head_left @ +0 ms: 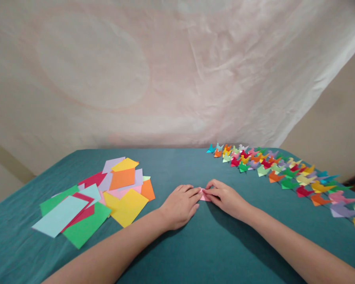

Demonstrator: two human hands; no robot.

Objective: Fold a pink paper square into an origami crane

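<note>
A small pink folded paper [203, 195] lies on the teal tablecloth [201, 244] between my two hands. My left hand [180, 205] rests palm down on the cloth, its fingertips pressing the paper's left edge. My right hand [225, 197] has its fingers curled and pinched together on the paper's right side. Most of the paper is hidden under the fingers.
A loose pile of coloured paper sheets [106, 193] lies at the left. Rows of several folded paper birds [278, 169] run along the right side to the table's edge. A pale draped sheet [165, 71] hangs behind the table.
</note>
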